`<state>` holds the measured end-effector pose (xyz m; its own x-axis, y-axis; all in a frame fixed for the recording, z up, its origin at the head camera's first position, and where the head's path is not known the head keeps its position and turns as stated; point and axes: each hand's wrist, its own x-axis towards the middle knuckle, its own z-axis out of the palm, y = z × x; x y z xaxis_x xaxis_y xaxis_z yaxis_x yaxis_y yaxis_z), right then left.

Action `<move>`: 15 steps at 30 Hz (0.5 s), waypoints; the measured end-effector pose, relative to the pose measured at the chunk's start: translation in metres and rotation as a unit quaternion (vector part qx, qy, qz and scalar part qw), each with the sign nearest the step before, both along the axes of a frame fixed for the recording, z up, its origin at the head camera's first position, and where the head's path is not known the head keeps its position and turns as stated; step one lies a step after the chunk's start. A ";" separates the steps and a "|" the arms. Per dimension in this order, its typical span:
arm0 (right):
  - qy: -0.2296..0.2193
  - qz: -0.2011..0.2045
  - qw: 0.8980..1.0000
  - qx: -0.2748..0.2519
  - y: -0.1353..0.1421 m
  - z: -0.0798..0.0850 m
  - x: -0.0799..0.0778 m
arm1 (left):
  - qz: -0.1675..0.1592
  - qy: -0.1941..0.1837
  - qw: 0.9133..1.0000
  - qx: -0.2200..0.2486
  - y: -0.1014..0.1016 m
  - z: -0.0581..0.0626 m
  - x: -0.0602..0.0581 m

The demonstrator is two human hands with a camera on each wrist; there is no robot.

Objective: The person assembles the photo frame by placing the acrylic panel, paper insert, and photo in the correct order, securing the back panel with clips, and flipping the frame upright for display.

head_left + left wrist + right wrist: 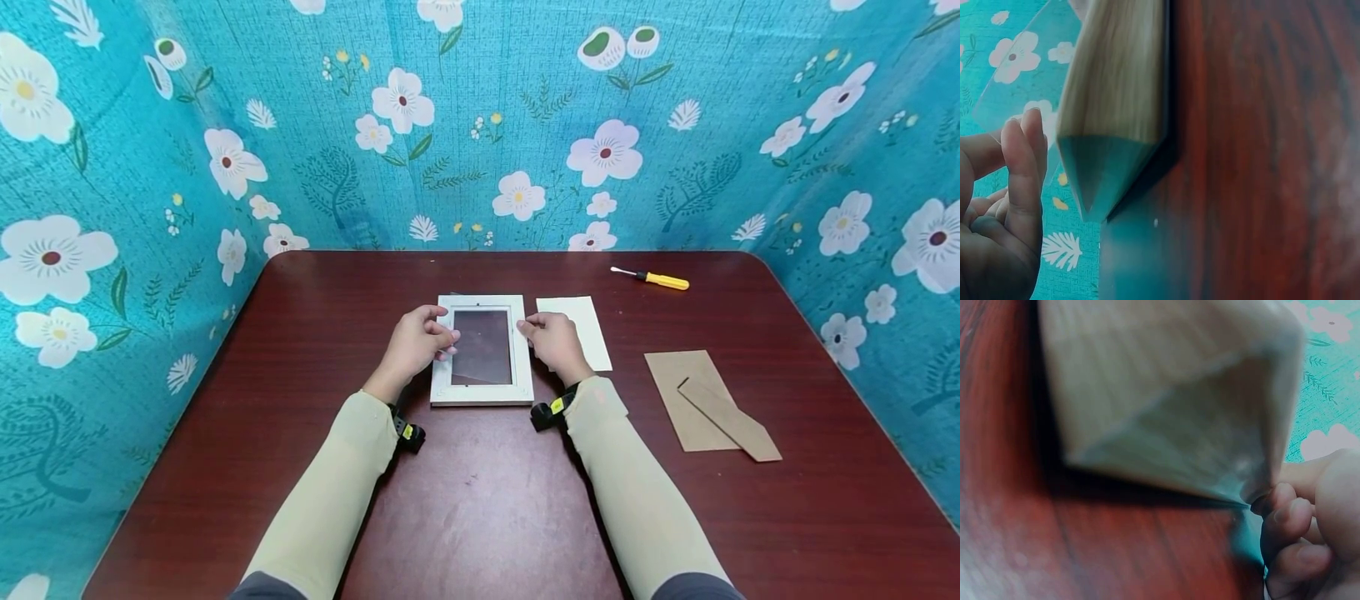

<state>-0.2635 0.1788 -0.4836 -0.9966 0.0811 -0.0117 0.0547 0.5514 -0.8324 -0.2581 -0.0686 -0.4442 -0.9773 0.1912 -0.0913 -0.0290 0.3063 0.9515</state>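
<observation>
A white picture frame (482,397) lies on the table in the head view, a dark panel inside its border. My left hand (422,342) is over the frame's left side. Between thumb and finger it pinches a thin clear sheet (1029,87), tilted up beside the frame in the left wrist view. My right hand (555,342) is at the frame's right side, with thumb and curled fingers gripping its edge in the right wrist view. That contact is partly hidden. Both wrist views show the frame's outer side close up.
A white sheet (592,329) lies partly under my right hand. Farther right are a brown board (675,375) and a brown strip with a pointed end (735,425) across it. A yellow-handled screwdriver (663,281) lies at the back right. Floral cloth (480,125) hangs around the table.
</observation>
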 end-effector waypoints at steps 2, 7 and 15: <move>-0.001 0.002 1.000 0.001 0.000 -0.001 0.000 | 0.000 -0.004 1.000 -0.004 0.000 0.000 0.001; 0.003 0.003 1.000 0.005 0.001 -0.004 -0.002 | -0.004 -0.012 1.000 0.003 0.000 0.001 0.001; 0.008 0.004 1.000 0.001 0.002 -0.005 -0.004 | -0.013 -0.014 1.000 0.000 0.002 -0.002 0.000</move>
<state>-0.2671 0.1804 -0.4886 -0.9974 0.0722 0.0042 0.0366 0.5541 -0.8317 -0.2579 -0.0667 -0.4461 -0.9689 0.2173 -0.1180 -0.0468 0.3074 0.9504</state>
